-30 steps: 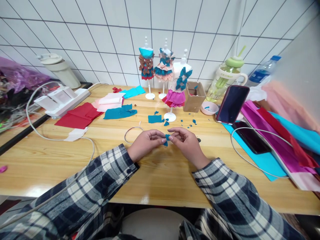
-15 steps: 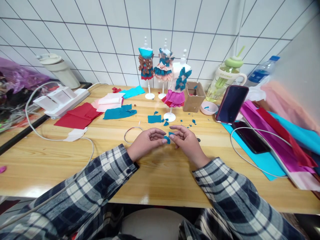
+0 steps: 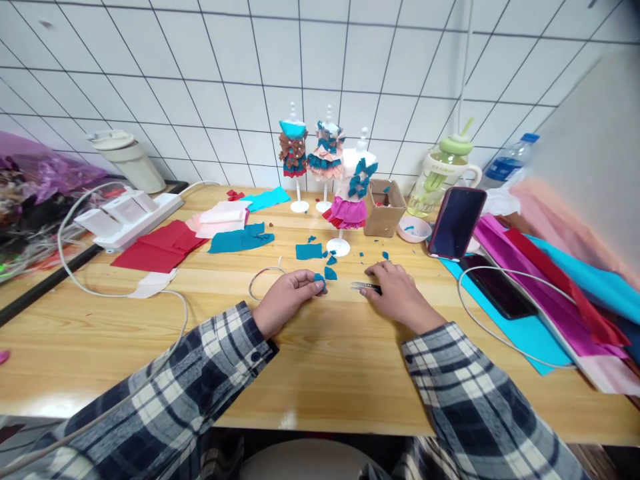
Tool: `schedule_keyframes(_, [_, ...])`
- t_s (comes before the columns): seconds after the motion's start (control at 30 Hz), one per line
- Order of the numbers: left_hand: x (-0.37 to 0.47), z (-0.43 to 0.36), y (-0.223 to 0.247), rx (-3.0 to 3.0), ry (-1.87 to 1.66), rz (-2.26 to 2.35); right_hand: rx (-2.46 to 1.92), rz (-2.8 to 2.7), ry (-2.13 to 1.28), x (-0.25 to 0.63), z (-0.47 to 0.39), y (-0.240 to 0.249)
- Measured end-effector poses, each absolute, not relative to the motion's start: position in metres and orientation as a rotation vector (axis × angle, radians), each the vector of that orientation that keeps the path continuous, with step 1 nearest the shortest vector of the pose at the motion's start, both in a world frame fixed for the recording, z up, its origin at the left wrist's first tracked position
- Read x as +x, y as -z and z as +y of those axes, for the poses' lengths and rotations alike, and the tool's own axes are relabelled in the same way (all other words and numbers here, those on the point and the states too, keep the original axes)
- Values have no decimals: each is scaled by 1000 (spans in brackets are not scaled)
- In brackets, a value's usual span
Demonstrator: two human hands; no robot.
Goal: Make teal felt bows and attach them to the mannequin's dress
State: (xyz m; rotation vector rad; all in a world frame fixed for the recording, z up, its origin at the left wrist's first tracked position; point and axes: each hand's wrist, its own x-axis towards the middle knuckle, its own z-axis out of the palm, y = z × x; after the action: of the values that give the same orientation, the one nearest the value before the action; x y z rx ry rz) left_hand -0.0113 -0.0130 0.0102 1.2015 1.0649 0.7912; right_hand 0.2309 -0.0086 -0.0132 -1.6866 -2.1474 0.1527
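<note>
Between thumb and forefinger, my left hand (image 3: 293, 297) pinches a small scrap of teal crepe paper (image 3: 319, 279). Just beyond those fingertips, a loose teal piece (image 3: 331, 273) lies on the table. My right hand (image 3: 397, 293) rests to the right with its fingers around the dark handle of small thread snips (image 3: 361, 286); the silver blades point left toward my left hand. Past both hands stands a mini dress form (image 3: 350, 207) wearing a pink skirt and teal bows. A teal rectangle (image 3: 309, 251) and several tiny offcuts lie near its base.
Two more dressed forms (image 3: 293, 150) stand behind, beside a cardboard box (image 3: 385, 210) and a pink dish (image 3: 415, 229). A propped phone (image 3: 457, 222), bottles and coloured sheets (image 3: 545, 293) fill the right. Left are red paper (image 3: 157, 247), a power strip (image 3: 135, 223) and a looping cable.
My right hand has let go of the teal paper, moved right and taken hold of the snips. A teal piece now lies beside my left fingertips. The view has tilted slightly upward.
</note>
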Motion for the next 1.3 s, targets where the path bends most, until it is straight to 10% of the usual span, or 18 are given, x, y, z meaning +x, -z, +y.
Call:
schedule_keyframes(0.77, [-13, -10, -4, 1343, -814, 1101, -1887, -2051, -342, 204, -19, 10])
schedule_keyframes(1.3, [-24, -8, -12, 592, -339, 747, -953, -1935, -287, 186, -32, -11])
